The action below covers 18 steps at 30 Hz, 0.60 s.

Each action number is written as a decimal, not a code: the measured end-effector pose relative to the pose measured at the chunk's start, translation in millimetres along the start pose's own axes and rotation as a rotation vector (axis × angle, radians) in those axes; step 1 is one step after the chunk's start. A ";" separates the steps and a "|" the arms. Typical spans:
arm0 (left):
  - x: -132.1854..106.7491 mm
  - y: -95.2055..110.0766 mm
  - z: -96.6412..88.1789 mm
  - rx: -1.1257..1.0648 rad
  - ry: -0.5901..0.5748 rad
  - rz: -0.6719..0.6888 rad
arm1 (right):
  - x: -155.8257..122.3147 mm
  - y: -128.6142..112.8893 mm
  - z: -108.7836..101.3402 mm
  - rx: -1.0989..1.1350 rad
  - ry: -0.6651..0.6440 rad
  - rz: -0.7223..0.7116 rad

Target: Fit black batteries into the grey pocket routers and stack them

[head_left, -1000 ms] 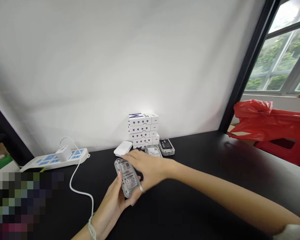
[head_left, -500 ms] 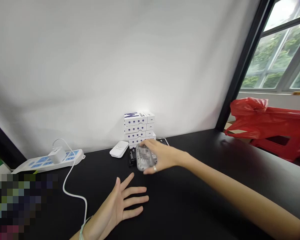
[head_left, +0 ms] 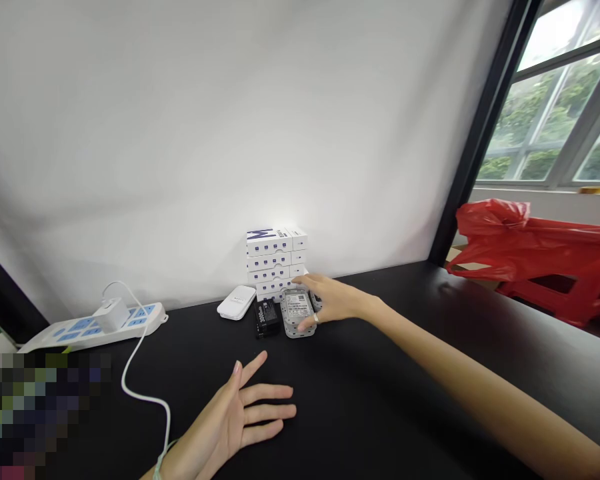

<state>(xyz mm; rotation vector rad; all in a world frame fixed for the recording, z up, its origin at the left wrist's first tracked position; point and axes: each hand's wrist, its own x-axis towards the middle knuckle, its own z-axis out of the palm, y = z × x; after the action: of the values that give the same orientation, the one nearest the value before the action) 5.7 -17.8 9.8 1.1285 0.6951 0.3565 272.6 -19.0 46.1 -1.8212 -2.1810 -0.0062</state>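
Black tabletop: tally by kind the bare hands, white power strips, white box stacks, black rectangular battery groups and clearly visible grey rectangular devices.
Bare left hand and bare right hand: 2
White plastic power strip: 1
White cardboard box stack: 1
Black rectangular battery group: 1
Grey rectangular device with pale label: 1; any others beneath or behind are unclear
Total: 6

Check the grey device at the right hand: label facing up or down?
Up: the grey device shows its printed label on top.

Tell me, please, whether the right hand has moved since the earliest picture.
Yes: judged against the stack of white boxes, the right hand has moved rightward and farther back across the table.
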 end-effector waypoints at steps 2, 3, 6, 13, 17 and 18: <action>-0.7 0.6 -0.4 0.006 -0.010 -0.010 | -0.7 5.6 -9.4 -0.003 0.007 0.001; -1.5 1.4 -0.6 0.011 -0.025 -0.022 | -1.1 11.1 -13.5 0.000 0.002 0.018; -5.0 3.2 -0.5 0.014 -0.053 -0.023 | -1.1 37.0 -17.4 0.028 -0.053 0.111; -3.7 3.5 -2.6 -0.004 -0.049 -0.012 | 2.9 80.5 15.3 0.116 -0.036 0.188; -1.9 5.9 -7.5 0.007 -0.107 -0.056 | -1.6 71.2 2.9 0.152 0.093 0.202; -1.8 6.0 -8.3 0.015 -0.112 -0.063 | -4.9 63.3 -5.2 0.159 0.124 0.203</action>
<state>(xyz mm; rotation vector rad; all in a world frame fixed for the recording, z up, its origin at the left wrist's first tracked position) -0.7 -10.7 13.8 1.1293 0.6338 0.2334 335.4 -12.3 38.2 -1.8886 -1.8504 0.0924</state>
